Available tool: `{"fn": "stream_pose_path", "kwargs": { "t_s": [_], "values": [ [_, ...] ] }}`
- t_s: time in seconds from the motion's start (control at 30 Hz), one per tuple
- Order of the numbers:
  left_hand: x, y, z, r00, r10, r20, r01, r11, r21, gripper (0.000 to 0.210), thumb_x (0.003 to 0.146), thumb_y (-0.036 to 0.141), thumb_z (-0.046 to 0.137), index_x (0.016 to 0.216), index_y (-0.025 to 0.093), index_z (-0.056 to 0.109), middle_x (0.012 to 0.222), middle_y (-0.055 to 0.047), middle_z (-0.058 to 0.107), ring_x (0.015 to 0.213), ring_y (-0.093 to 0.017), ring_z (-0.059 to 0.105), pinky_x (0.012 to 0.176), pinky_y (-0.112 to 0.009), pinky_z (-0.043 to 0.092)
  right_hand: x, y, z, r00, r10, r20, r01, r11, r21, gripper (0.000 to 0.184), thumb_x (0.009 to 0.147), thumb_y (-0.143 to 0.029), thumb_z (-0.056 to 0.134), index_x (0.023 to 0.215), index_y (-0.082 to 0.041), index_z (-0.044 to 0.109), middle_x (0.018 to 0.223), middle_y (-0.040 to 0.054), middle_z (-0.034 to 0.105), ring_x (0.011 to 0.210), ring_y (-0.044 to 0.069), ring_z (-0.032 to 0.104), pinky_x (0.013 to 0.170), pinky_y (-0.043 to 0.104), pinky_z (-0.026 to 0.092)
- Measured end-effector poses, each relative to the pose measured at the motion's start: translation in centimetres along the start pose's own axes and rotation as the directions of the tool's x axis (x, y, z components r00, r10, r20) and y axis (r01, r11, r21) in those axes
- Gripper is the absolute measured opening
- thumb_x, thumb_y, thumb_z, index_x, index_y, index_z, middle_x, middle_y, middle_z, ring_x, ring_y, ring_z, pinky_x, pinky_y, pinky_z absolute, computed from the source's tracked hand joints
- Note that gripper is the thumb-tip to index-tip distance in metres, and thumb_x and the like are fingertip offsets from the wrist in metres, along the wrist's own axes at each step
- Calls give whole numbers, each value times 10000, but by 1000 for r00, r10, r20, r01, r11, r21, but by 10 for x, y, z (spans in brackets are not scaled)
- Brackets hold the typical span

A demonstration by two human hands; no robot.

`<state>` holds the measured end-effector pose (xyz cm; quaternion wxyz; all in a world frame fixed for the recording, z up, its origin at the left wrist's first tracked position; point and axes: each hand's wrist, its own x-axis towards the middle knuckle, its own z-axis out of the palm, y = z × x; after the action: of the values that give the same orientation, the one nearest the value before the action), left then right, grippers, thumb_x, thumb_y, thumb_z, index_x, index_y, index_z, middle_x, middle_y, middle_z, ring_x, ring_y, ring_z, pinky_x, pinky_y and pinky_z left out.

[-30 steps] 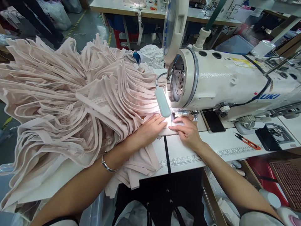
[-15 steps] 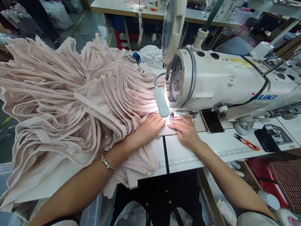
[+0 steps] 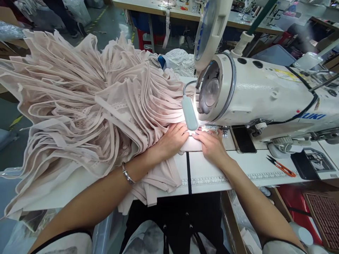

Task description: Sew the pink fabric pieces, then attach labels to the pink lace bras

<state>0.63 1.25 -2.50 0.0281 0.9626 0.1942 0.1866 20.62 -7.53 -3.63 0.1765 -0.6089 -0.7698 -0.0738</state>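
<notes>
My left hand (image 3: pixel 173 140) is closed on the edge of the pale pink fabric (image 3: pixel 140 116), fingertips pressed down by the needle area. Close beside it, my right hand (image 3: pixel 212 144) has its thumb and fingers together on the same lit edge. Both hands rest on the bed of a white sewing machine (image 3: pixel 262 88). A small pale green lamp (image 3: pixel 190 113) hangs just above the fingertips and hides part of the stitching spot. The fabric, gathered in many layered pieces with lace, fans out to the left.
Orange-handled thread snips (image 3: pixel 281 166) and a dark phone (image 3: pixel 243 139) lie right of my hands. A printed ruler strip (image 3: pixel 209 181) runs along the table's front edge. A round magnifier (image 3: pixel 210 31) stands above the machine head. Another worktable (image 3: pixel 177 14) is behind.
The whole view has shifted slightly, so the machine and fabric appear farther right. Both hands stay at the needle area; the right fingers are drawn in a little closer together.
</notes>
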Motion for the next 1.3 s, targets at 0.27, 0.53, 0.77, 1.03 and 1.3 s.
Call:
{"fn": "stream_pose_path", "kwargs": {
  "t_s": [0.27,0.53,0.77,1.03,1.3],
  "values": [
    [2,1,0,1000,-16,-11,17,994,110,226,993,128,433,907,122,642,949,-114,651,1007,-253,551,850,-381,410,4,0,-3,993,14,113,-11,1000,-27,571,853,2,325,1262,-201,668,1259,48,690,1052,224,631,939,398,483],
    [8,5,-6,987,-124,102,113,988,108,179,984,199,481,1019,106,631,1097,-143,647,1101,-291,524,879,-404,392,6,-4,-5,966,87,242,-76,996,-54,620,838,9,283,1349,-155,594,1284,99,663,1089,270,582,967,441,441],
    [5,13,-1,991,-117,66,97,964,249,216,971,147,460,1000,97,669,983,-137,658,1065,-296,551,922,-425,371,21,-15,-13,899,319,301,-271,944,-188,558,900,-108,317,1401,-210,542,1212,170,634,1036,335,547,955,515,368],
    [14,9,1,978,-187,91,169,970,176,305,994,143,342,1161,79,590,1079,-150,662,1012,-277,586,1025,-487,323,28,-16,-16,911,313,266,-245,934,-260,496,866,-61,303,1183,-204,657,1035,141,653,921,281,522,908,458,360],
    [17,2,-1,948,-245,201,257,966,-32,372,1003,267,387,1327,90,432,1232,-159,636,1229,-283,524,1131,-483,240,23,-18,-15,924,240,299,-172,956,-236,441,827,-9,299,1008,-164,670,912,108,661,819,235,518,885,401,351]
  ]
}}
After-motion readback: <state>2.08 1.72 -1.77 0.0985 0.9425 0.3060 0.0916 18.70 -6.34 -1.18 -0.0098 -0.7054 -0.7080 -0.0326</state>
